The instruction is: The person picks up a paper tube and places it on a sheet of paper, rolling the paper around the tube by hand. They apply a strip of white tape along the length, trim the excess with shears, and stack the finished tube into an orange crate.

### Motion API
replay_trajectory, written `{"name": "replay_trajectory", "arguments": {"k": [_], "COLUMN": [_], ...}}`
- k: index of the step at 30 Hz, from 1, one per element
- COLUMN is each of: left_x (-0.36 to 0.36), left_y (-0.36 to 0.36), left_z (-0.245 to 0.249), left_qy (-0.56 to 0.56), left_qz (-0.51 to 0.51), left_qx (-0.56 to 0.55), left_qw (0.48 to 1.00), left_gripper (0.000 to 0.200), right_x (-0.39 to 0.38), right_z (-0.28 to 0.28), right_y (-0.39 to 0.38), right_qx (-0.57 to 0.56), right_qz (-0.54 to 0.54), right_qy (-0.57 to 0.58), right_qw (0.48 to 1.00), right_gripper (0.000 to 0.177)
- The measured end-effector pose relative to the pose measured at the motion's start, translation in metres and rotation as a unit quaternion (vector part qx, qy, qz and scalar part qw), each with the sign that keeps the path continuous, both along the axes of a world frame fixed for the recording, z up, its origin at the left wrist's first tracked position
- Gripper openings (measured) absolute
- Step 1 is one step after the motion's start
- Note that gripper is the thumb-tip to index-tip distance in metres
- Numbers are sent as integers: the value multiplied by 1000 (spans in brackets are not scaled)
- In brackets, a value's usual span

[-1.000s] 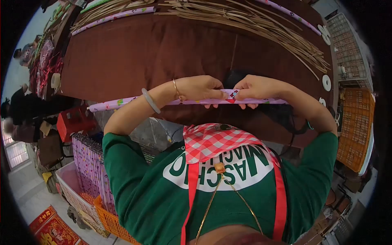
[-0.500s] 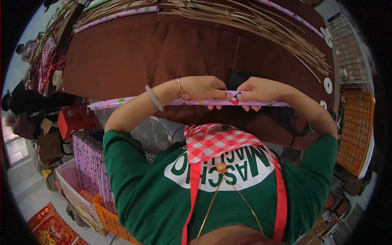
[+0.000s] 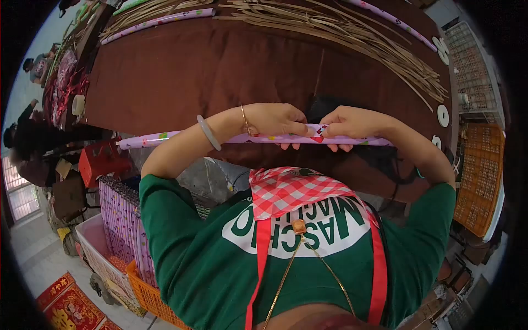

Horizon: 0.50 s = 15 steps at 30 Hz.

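Note:
A long purple patterned roll (image 3: 181, 137) lies across in front of my body at the near edge of the brown table (image 3: 181, 71). Around its middle my left hand (image 3: 279, 122) is closed, thumb on top and fingertips showing below. Just to the right, my right hand (image 3: 345, 125) grips the same roll, its thumb by a small dark and red patterned spot. A small gap separates the two hands. The roll's left end sticks out past my left forearm.
Thin brown strips (image 3: 341, 33) lie along the table's far side, with another purple roll (image 3: 159, 23) at far left. White tape rings (image 3: 443, 115) sit at the right edge. A red stool (image 3: 102, 162), an orange crate (image 3: 157, 300) and people (image 3: 33, 137) are at the left.
My hands and the roll have barely moved. At the far left a person's arm has shifted and shows more clearly.

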<state>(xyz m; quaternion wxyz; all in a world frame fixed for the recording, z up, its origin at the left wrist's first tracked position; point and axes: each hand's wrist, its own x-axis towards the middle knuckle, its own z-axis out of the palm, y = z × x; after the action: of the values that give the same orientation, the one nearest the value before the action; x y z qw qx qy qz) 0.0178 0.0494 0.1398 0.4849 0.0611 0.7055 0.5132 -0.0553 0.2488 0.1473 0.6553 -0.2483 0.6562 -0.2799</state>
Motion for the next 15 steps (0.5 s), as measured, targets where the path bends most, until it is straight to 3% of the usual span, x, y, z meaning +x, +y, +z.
{"name": "replay_trajectory", "arguments": {"k": [15], "left_x": [-2], "left_y": [-3], "left_z": [-9], "left_qy": [-11], "left_qz": [-8], "left_qx": [17], "left_qw": [1000], "left_gripper": [42], "right_x": [0], "right_z": [-3], "right_y": [0], "right_qx": [2], "right_qz": [2], "right_qy": [-13], "right_qw": [1000], "right_gripper": [20]}}
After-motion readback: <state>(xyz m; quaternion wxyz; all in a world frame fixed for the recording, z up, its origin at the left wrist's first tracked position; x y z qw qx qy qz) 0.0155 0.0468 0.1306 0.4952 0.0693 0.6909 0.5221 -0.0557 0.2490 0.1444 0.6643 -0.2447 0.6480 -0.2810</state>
